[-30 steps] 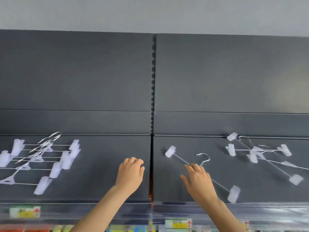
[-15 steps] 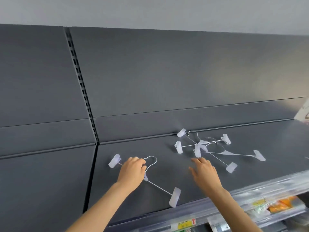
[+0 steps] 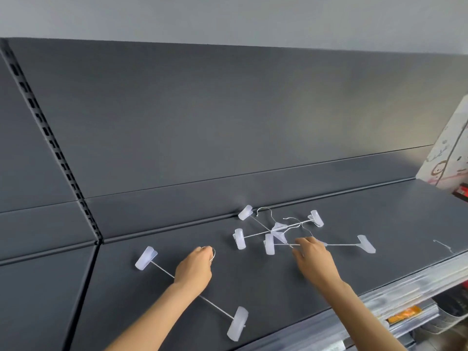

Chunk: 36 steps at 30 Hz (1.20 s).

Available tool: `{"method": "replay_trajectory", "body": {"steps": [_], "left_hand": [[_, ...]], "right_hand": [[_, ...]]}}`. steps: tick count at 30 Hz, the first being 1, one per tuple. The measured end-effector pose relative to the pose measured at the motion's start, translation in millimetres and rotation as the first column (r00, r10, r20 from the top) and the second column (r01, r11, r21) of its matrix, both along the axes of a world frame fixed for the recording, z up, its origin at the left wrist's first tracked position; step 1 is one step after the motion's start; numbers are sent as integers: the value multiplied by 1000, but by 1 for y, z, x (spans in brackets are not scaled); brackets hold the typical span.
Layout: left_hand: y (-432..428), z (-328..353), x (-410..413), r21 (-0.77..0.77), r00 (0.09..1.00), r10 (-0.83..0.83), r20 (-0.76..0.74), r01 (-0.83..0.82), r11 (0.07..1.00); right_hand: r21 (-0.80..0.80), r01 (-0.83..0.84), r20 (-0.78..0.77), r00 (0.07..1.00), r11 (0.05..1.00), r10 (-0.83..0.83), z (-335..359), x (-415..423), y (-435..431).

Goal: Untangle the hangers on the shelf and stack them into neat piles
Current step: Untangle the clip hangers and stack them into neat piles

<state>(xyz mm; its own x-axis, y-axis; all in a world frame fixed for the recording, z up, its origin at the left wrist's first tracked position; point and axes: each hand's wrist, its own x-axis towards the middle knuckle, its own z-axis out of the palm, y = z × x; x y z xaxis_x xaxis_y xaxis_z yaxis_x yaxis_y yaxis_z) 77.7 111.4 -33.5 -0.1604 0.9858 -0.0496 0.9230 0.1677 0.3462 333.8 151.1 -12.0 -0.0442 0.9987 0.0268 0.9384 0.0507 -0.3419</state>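
While left hand (image 3: pixel 193 268) grips lone hanger (image 3: pixel 217 310) on shelf (image 3: pixel 379 224), right hand (image 3: pixel 315 260) reaches tangle (image 3: pixel 278 230) behind it; fingers touch a wire, grasp unclear.

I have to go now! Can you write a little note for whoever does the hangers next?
Left hand: closed on the single hanger lying apart on the shelf.
Right hand: fingertips on the tangled hangers, no firm grip visible.
Done: one hanger separated.
Left: untangle the cluster, and stack them; no neat pile in view.
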Motion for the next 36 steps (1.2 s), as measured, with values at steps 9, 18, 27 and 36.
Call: {"method": "replay_trajectory", "body": {"steps": [9,18,27,36], "left_hand": [[31,4,32,88,990,50,132,-62,994],[32,5,33,113,979,79,186,-101,988],[36,3,45,147,977,36,208,-68,987],[24,6,41,216,971,23,237,-76,974]], "right_hand": [[-121,7,-83,996,993,-18,7,18,62],[-127,9,48,999,992,-3,0,21,78],[-246,19,115,993,969,10,-10,54,71],[-313,-96,-161,986,945,47,8,66,57]]}}
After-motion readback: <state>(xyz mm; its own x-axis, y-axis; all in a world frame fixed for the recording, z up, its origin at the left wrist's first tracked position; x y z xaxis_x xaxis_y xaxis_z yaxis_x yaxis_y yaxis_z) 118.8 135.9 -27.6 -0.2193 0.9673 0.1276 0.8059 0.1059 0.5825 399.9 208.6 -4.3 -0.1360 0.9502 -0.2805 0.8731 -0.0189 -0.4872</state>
